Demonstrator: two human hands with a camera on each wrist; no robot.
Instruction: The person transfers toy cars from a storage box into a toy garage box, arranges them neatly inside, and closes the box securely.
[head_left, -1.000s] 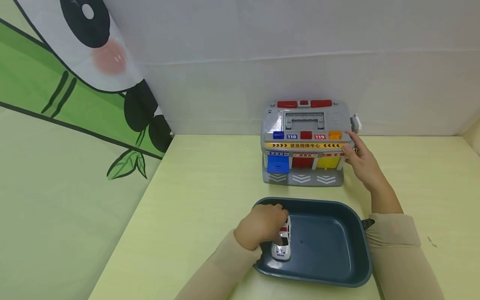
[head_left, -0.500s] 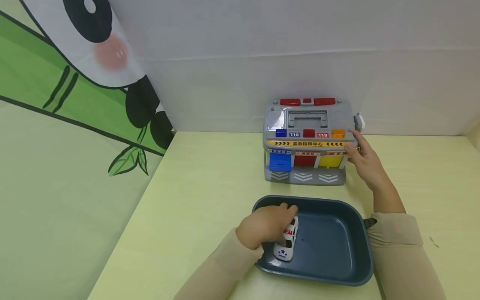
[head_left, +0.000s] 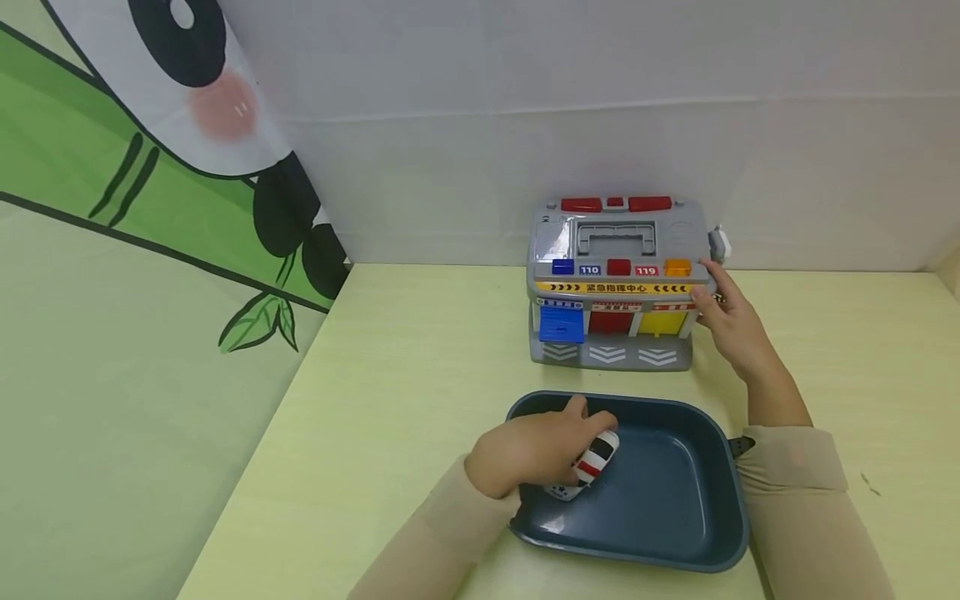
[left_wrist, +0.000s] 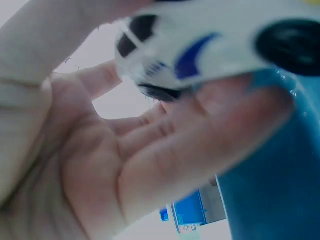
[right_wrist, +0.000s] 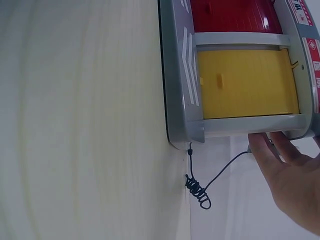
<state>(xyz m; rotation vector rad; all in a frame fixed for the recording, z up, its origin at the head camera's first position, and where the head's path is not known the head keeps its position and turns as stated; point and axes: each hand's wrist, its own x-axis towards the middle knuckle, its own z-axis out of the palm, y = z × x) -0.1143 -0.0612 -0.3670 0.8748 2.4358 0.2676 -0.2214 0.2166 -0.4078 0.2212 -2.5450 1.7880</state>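
My left hand (head_left: pixel 536 446) pinches a white toy police car (head_left: pixel 597 457) inside the dark blue tray (head_left: pixel 701 408). In the left wrist view the car (left_wrist: pixel 230 45) lies between the thumb and the fingers, slightly blurred. Behind the tray stands a grey toy garage (head_left: pixel 615 246) with blue, red and yellow doors. The blue door (head_left: pixel 561 325) juts outward, while the yellow door (right_wrist: pixel 245 85) is down. At the garage's right end my right hand (head_left: pixel 738 329) grips the side, thumb at the front corner. Part of its fingers is hidden behind the garage.
A coiled dark cord (right_wrist: pixel 197 190) hangs at the garage's right side. A white handset-like piece (head_left: pixel 717 244) sticks out above it. The pale wooden table (head_left: pixel 405 358) meets a white cloth backdrop (head_left: pixel 420 183); a printed green cloth (head_left: pixel 187 308) is at the left.
My left hand has shifted right over the tray and turned the police car from upright in view to a slant, its far end toward the right. The right hand stays on the garage.
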